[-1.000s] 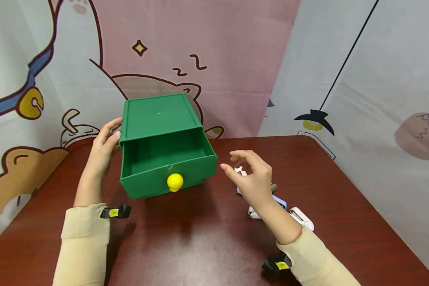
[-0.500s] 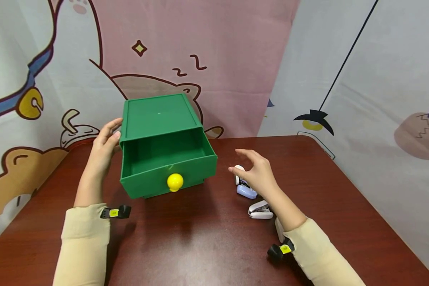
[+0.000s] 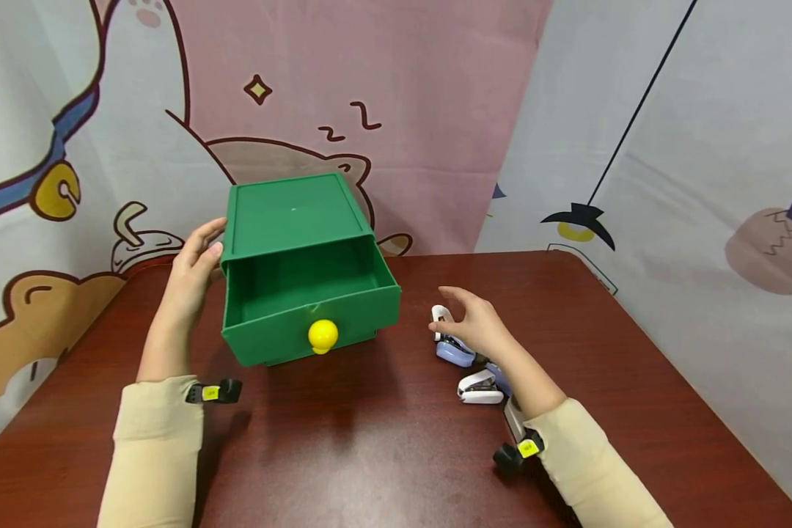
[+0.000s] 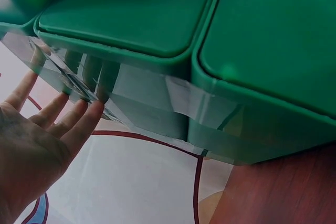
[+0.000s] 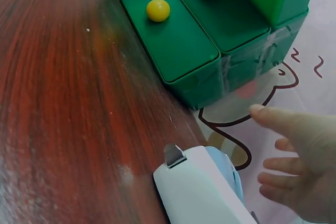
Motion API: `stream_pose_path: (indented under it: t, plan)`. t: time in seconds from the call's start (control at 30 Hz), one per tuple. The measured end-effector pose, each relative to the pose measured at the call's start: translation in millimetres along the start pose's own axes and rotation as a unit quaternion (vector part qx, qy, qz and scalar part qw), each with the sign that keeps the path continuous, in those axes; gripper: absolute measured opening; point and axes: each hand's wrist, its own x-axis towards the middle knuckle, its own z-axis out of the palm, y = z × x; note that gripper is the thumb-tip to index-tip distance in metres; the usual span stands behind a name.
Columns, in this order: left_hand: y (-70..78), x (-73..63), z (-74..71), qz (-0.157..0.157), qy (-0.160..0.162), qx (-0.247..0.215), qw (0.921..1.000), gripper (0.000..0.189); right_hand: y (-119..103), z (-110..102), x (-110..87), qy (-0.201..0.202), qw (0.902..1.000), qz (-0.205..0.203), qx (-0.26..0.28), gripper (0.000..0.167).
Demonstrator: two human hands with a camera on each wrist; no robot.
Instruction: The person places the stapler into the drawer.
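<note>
A green drawer cabinet point(image 3: 297, 213) stands on the table with its top drawer point(image 3: 369, 308) pulled out by its yellow knob point(image 3: 323, 336) side. My left hand point(image 3: 194, 268) is at the cabinet's left side; in the left wrist view its spread, straight fingertips point(image 4: 94, 109) touch the side wall. To the right of the cabinet, my right hand point(image 3: 482, 326) hovers with thumb and fingers apart, holding nothing. Close beneath it lie a white stapler point(image 3: 439, 315) and a blue stapler point(image 3: 455, 354). A white stapler point(image 5: 205, 190) looms large in the right wrist view.
Nearer me lies another white stapler point(image 3: 480, 389), beside a blue one point(image 3: 499, 378) partly behind my right forearm. A pale stapler point(image 3: 515, 419) shows by the right wrist strap. Behind the brown table point(image 3: 369, 455) hangs a printed cloth point(image 3: 435, 132).
My right hand has shifted right and a little lower, away from the drawer, and more of the staplers now shows. The left hand and cabinet have stayed put.
</note>
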Motion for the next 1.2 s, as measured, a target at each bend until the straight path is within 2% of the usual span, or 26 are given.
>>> stream_pose_path:
  t: [0.1,0.23,0.4,0.77,1.2]
  plan:
    - [-0.5,0.5,0.2,0.001,-0.001,-0.001,1.0,0.043,6,2,0.9,-0.02,0.9996,0.017,0.007,0.072]
    - [-0.6,0.6,0.2,-0.001,0.001,-0.001,1.0,0.042,12,6,2.4,-0.036,0.9991,0.019,0.012,0.075]
    - [0.1,0.3,0.6,-0.003,0.005,0.004,1.0,0.042,15,11,4.5,-0.039,0.999,0.02,-0.005,0.077]
    - [-0.1,0.1,1.4,-0.004,0.005,-0.002,1.0,0.043,24,15,8.2,-0.055,0.9972,0.049,-0.015,0.076]
    - [0.2,0.0,1.3,-0.008,0.005,0.002,0.9999,0.044,30,17,11.8,-0.037,0.9986,0.019,-0.033,0.069]
